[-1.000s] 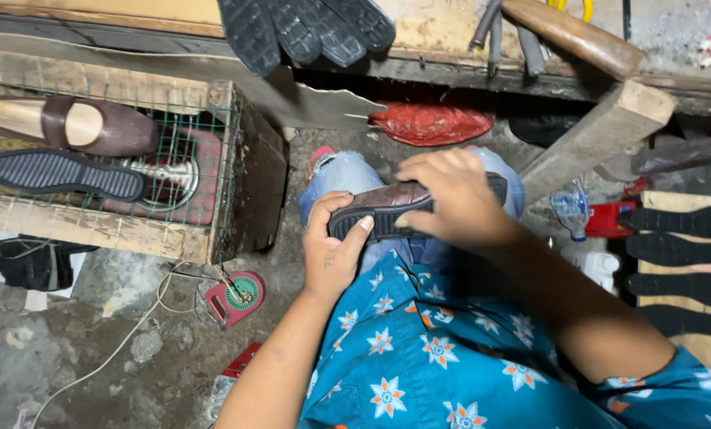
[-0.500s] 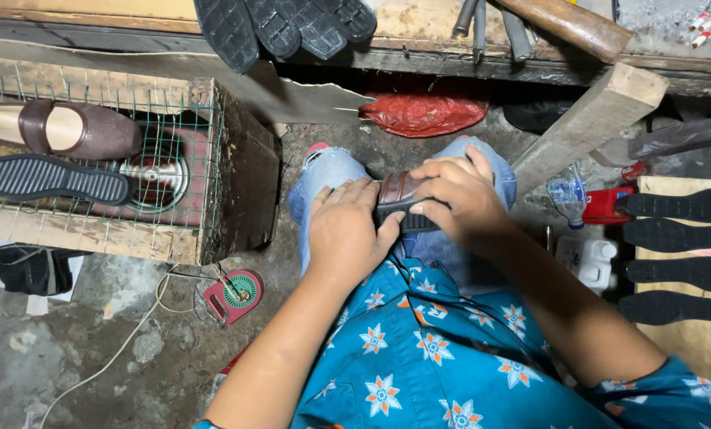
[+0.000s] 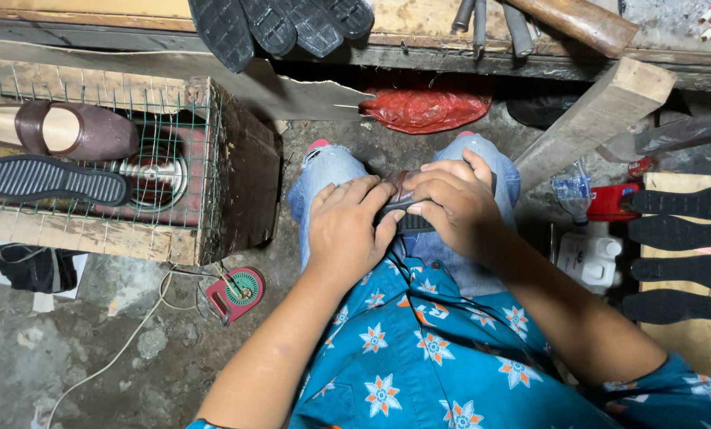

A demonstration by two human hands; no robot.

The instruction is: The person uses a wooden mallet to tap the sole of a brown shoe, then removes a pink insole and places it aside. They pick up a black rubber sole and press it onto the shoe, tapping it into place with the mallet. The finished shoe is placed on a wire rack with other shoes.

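I have the shoe (image 3: pixel 403 208) on my lap, my left hand (image 3: pixel 343 230) and right hand (image 3: pixel 451 205) both clamped over it. It looks light; the sole seems stiff, the upper softer, so I'd grip along the sole edges

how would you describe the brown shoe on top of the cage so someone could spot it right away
Start at the wooden crate with green wire mesh on the left of the floor. Two things lie on its mesh top: a black ridged sole nearer the person, and beyond it the brown shoe. It alone is glossy brown with a pale inside.
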